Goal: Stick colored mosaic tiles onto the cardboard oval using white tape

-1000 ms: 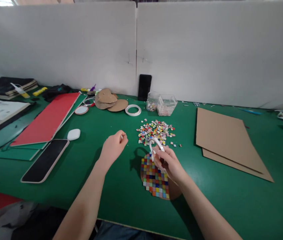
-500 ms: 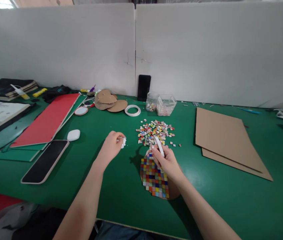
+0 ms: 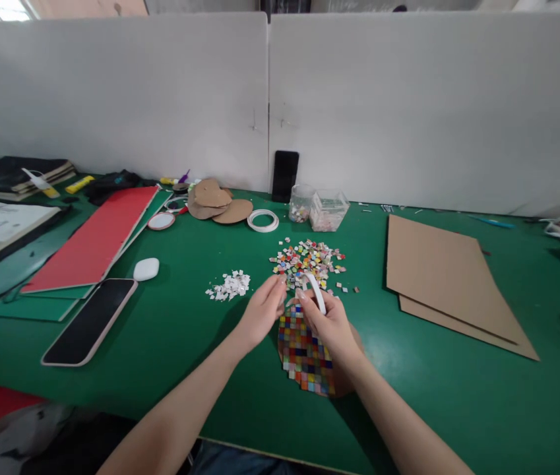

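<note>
My right hand [image 3: 326,323] is closed round a narrow, curved white roll of tape [image 3: 317,293] whose band sticks up above the fingers. It is over the upper part of a cardboard piece covered with a grid of coloured mosaic tiles [image 3: 304,349]. Just left of it, my left hand [image 3: 264,307] has its thumb and fingers pinched together; anything between the fingertips is too small to make out. Behind both hands lies a heap of loose mosaic tiles [image 3: 312,257]. Small white scraps [image 3: 230,285] lie in a pile to the left of my left hand.
Cardboard sheets [image 3: 442,277] lie to the right. At the back stand an upright phone [image 3: 285,175], a clear cup [image 3: 302,203] and a clear box [image 3: 329,211]. A white ring [image 3: 262,221] and cardboard discs [image 3: 233,211] are nearby. Another phone [image 3: 89,323] and a red board [image 3: 96,237] lie left.
My left hand has moved right, away from the white scraps to beside my right hand, leaving the pile uncovered. My right hand keeps the roll of tape in nearly the same place.
</note>
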`<state>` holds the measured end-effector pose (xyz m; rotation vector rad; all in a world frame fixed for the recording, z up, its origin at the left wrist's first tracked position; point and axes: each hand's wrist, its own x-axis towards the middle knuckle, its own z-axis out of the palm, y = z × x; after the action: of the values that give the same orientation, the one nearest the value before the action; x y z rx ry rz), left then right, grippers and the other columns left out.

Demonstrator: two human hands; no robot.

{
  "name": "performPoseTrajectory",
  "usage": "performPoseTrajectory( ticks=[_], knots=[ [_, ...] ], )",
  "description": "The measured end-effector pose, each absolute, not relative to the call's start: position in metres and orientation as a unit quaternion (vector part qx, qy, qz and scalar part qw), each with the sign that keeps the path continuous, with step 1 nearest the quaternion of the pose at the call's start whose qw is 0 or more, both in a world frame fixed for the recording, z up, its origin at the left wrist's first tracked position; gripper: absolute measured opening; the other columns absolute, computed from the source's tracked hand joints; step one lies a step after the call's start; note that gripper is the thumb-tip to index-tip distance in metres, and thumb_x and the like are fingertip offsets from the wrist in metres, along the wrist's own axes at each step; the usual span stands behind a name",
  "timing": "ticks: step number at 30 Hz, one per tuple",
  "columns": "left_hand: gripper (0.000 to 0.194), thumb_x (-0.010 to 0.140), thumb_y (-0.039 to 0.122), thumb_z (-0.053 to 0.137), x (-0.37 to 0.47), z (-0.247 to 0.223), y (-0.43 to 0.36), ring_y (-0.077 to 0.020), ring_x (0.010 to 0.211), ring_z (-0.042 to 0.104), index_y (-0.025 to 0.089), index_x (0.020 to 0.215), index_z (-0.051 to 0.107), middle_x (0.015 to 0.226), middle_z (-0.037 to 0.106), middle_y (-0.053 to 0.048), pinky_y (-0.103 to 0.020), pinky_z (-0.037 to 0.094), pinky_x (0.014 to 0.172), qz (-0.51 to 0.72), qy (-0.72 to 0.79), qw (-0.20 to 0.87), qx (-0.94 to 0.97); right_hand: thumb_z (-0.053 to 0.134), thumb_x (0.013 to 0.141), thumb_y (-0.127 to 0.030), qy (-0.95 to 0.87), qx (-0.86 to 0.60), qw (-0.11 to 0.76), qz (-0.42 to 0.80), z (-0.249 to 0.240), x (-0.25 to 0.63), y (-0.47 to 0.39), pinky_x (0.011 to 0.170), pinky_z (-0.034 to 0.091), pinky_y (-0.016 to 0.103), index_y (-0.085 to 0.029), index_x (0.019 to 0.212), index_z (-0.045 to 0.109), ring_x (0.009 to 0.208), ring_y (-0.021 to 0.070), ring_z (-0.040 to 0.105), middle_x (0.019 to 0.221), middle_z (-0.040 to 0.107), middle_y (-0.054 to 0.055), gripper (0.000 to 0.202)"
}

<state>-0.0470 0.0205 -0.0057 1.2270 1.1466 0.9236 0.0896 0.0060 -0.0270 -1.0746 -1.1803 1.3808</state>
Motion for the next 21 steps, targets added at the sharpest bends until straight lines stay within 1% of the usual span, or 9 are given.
performPoseTrajectory(
  ticks=[3,7,11,13,15,18,20,21],
  knots=[
    [0.028,0.086,0.046,0.038,-0.036,-0.007,0.014,-0.0057,0.048,0.034,0.019,0.079,0.044,0.059,0.036,0.005,-0.017,0.028,0.044,0.371,0.499,0.607,0.494,0.056,0.079,-0.046,-0.481,-0.429,0.496,0.582,-0.028,0.088,0.005,0.036,0.018,0.021,-0.018,0.070,0.054,0.039,0.0063,0.022,0.046,0.030,-0.008,0.030],
    [0.031,0.085,0.047,0.038,-0.034,-0.009,0.013,-0.0075,0.050,0.040,0.019,0.088,0.050,0.058,0.041,0.004,-0.018,0.030,0.045,0.358,0.517,0.608,0.485,0.054,0.080,-0.046,-0.490,-0.424,0.496,0.578,-0.027,0.086,0.004,0.037,0.018,0.022,-0.018,0.071,0.054,0.040,0.0070,0.021,0.046,0.029,-0.008,0.029],
    [0.028,0.085,0.045,0.038,-0.034,-0.013,0.013,-0.0073,0.051,0.037,0.019,0.083,0.048,0.059,0.037,0.004,-0.018,0.030,0.045,0.373,0.495,0.628,0.471,0.054,0.081,-0.043,-0.517,-0.439,0.493,0.545,-0.026,0.086,0.003,0.041,0.022,0.023,-0.018,0.070,0.052,0.043,0.0082,0.025,0.050,0.034,-0.006,0.027],
    [0.027,0.086,0.043,0.037,-0.033,-0.016,0.013,-0.0074,0.052,0.035,0.019,0.079,0.045,0.060,0.035,0.005,-0.018,0.032,0.047,0.376,0.497,0.620,0.478,0.052,0.082,-0.040,-0.534,-0.446,0.490,0.525,-0.026,0.087,0.003,0.043,0.024,0.023,-0.018,0.069,0.052,0.046,0.0089,0.027,0.053,0.036,-0.005,0.026],
    [0.027,0.087,0.042,0.035,-0.034,-0.018,0.012,-0.0085,0.055,0.038,0.019,0.077,0.044,0.061,0.036,0.004,-0.020,0.035,0.050,0.378,0.504,0.588,0.508,0.051,0.084,-0.039,-0.550,-0.451,0.485,0.509,-0.025,0.087,0.002,0.045,0.024,0.024,-0.018,0.068,0.051,0.048,0.0094,0.028,0.055,0.036,-0.005,0.025],
    [0.027,0.089,0.038,0.032,-0.035,-0.020,0.010,-0.0110,0.063,0.043,0.019,0.075,0.043,0.065,0.042,0.002,-0.023,0.038,0.059,0.383,0.506,0.496,0.593,0.049,0.085,-0.037,-0.563,-0.458,0.476,0.497,-0.026,0.087,0.001,0.046,0.023,0.024,-0.018,0.068,0.049,0.050,0.0097,0.027,0.056,0.034,-0.005,0.025],
    [0.027,0.090,0.035,0.031,-0.036,-0.020,0.009,-0.0114,0.063,0.042,0.019,0.073,0.042,0.066,0.044,0.002,-0.024,0.037,0.060,0.383,0.507,0.442,0.633,0.048,0.086,-0.037,-0.565,-0.459,0.470,0.500,-0.026,0.087,0.001,0.047,0.023,0.024,-0.019,0.069,0.048,0.051,0.0097,0.025,0.056,0.032,-0.005,0.026],
    [0.027,0.090,0.035,0.031,-0.036,-0.021,0.009,-0.0115,0.062,0.042,0.019,0.072,0.042,0.065,0.044,0.002,-0.024,0.037,0.059,0.382,0.508,0.430,0.641,0.047,0.087,-0.037,-0.563,-0.457,0.469,0.504,-0.026,0.086,0.000,0.047,0.022,0.024,-0.019,0.069,0.047,0.051,0.0096,0.025,0.057,0.031,-0.005,0.026]
  ],
)
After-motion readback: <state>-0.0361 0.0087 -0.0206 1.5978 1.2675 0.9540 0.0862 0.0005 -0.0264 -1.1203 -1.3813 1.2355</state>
